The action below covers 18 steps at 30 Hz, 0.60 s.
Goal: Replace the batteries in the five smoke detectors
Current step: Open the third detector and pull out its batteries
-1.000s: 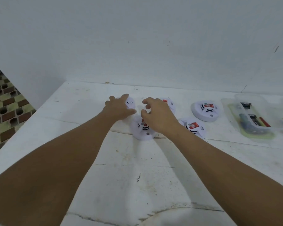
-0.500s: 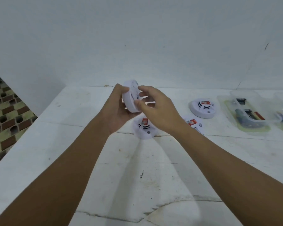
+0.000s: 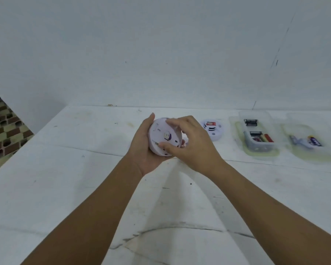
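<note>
First detector in hand, back not yet opened.
Both grips, left hand point(image 3: 141, 148) and right hand point(image 3: 191, 144), curled round a detector point(image 3: 161, 137) above the bench point(image 3: 84, 188) (back upward); batteries point(image 3: 260, 138) waited in their tray.

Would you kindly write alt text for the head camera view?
Both hands hold a white smoke detector above a white table, left hand cupping it, right hand gripping its back. Another detector and two clear trays of batteries lie right.

We see our two bare forearms, sleeveless to the frame's lower edge, ending in our left hand point(image 3: 141, 150) and right hand point(image 3: 193, 148); no gloves, rings, watch or bands show on either wrist.
</note>
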Available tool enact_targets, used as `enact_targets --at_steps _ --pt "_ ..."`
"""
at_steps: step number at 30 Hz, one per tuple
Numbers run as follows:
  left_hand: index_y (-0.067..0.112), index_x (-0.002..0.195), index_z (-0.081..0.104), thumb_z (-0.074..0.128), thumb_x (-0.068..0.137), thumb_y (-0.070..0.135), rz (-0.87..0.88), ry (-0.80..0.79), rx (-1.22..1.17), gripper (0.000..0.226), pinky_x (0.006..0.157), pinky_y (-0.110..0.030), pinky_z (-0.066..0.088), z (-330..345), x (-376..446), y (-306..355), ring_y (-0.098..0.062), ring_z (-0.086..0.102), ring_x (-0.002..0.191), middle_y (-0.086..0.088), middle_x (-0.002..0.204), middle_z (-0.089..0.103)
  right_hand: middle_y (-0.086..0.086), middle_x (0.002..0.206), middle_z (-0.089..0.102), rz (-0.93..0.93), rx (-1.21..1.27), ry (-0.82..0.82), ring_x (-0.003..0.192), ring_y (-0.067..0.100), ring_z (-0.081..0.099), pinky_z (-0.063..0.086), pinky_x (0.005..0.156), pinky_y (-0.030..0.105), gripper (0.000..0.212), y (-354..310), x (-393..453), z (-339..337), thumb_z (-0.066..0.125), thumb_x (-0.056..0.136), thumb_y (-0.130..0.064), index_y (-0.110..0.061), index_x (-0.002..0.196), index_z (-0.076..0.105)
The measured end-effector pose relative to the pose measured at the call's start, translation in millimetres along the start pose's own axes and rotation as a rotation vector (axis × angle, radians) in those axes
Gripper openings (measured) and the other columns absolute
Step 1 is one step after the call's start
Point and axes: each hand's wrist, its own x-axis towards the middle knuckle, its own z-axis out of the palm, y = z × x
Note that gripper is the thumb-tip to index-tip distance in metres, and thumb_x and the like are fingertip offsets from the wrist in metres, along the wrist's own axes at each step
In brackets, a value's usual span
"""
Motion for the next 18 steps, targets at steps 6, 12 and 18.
enact_targets --at_steps 6,12,18 --pt "0.019 0.124 0.065 0.048 0.1 0.053 -0.005 0.089 0.01 0.044 0.076 -0.041 0.059 20 9 -37 -0.033 0.061 0.111 -0.013 0.121 0.067 -0.015 0.119 0.051 0.0 -0.06 -0.076 0.11 -0.007 0.048 0.036 0.09 0.003 0.067 22 -24 -33 0.085 0.081 -0.043 -0.028 0.142 0.061" --pt "0.017 0.114 0.072 0.05 0.1 0.051 -0.026 0.13 0.025 0.043 0.076 -0.041 0.057 28 12 -56 -0.033 0.063 0.105 -0.013 0.114 0.07 -0.013 0.122 0.053 -0.016 -0.064 -0.105 0.112 -0.001 0.048 0.038 0.091 0.007 0.066 34 -37 -44 0.085 0.083 -0.038 -0.028 0.142 0.059" --pt "0.017 0.114 0.074 0.05 0.1 0.049 -0.03 0.148 0.073 0.042 0.072 -0.042 0.058 32 11 -62 -0.033 0.069 0.099 -0.013 0.115 0.072 -0.014 0.126 0.051 -0.114 -0.157 -0.186 0.118 0.004 0.048 0.047 0.097 0.024 0.067 39 -37 -55 0.082 0.085 -0.038 -0.026 0.145 0.055"
